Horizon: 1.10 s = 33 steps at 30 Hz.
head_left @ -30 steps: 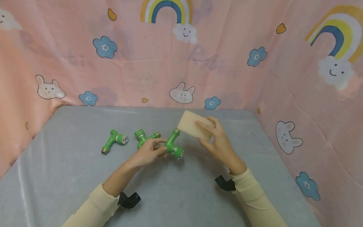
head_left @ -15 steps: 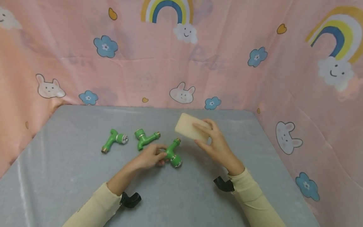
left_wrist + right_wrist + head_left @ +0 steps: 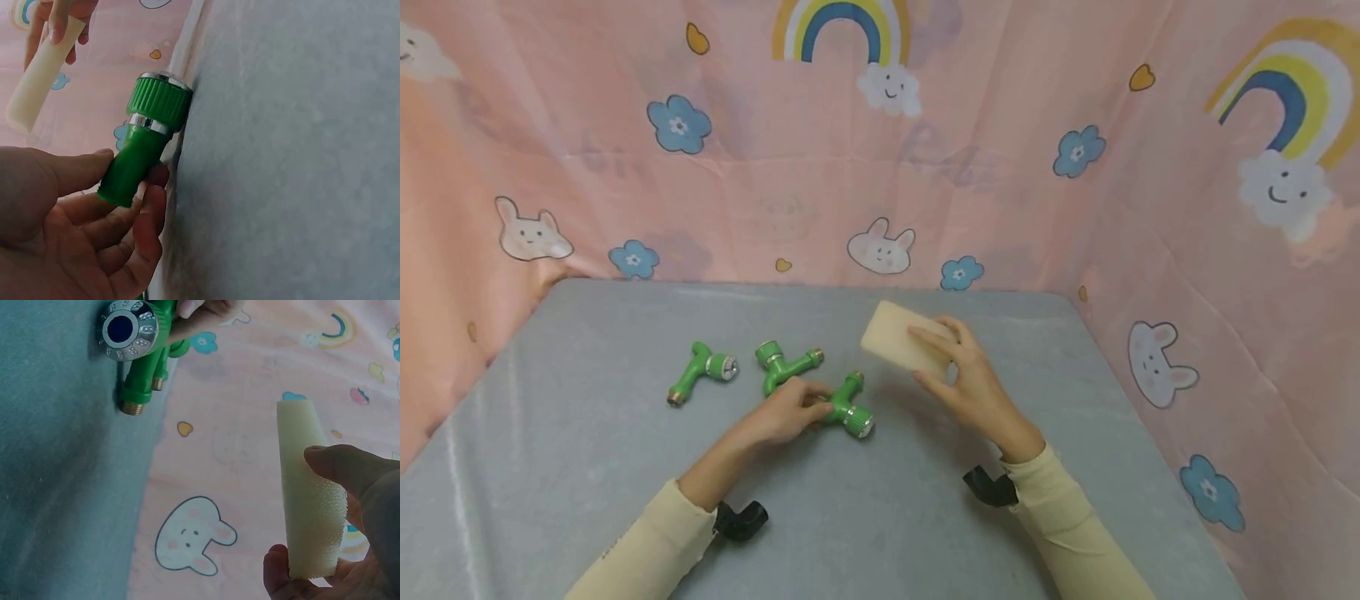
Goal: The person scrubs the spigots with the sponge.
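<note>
My left hand (image 3: 790, 412) pinches a green tap (image 3: 848, 412) between thumb and fingers, low at the tabletop. In the left wrist view the tap's ribbed knob (image 3: 159, 103) lies against or just beside the grey surface; I cannot tell whether it touches. The tap's brass threaded end (image 3: 132, 409) shows in the right wrist view. Over to the right, raised off the table, my right hand (image 3: 973, 392) grips a cream-coloured sponge (image 3: 898, 335) by its edges, thumb on one side and fingers on the other. The sponge is tilted and apart from the tap.
Two more green taps rest on the grey table (image 3: 880, 517): one (image 3: 786, 367) right behind the left hand, another (image 3: 700, 371) farther left. A pink printed curtain (image 3: 737, 192) closes off the back and sides. Black curved pieces (image 3: 741, 521) sit at both cuffs.
My left hand has brought its tap down and leftward to the tabletop, uncovering the middle tap. The right hand, still holding the sponge, has shifted slightly left and down.
</note>
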Available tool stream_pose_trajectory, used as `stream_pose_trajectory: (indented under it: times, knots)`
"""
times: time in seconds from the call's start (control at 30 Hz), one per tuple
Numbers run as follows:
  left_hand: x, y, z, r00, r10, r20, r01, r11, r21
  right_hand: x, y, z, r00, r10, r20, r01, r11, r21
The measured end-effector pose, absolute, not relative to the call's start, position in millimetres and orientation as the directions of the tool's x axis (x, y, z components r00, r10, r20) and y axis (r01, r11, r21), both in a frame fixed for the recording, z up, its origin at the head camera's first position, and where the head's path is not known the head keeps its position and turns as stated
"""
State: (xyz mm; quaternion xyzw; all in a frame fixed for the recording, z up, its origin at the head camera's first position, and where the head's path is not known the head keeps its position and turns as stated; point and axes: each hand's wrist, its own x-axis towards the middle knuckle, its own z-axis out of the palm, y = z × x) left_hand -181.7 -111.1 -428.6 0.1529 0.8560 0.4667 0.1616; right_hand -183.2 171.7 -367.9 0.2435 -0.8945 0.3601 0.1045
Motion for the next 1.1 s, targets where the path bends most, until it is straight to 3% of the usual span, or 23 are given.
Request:
stream_pose_trajectory:
  times: [0.6, 1.1]
  knots:
    - [-188, -137, -407, -0.863, 0.495, -0.105, 0.188, 0.506, 0.842, -182, 171, -371, -0.864, -0.369, 0.341, -0.503, 0.630, -0.591]
    - [-188, -170, -378, -0.966, 0.244, -0.087, 0.078, 0.596, 0.799, -183, 170, -368, -0.868, -0.375, 0.325, -0.497, 0.642, -0.584]
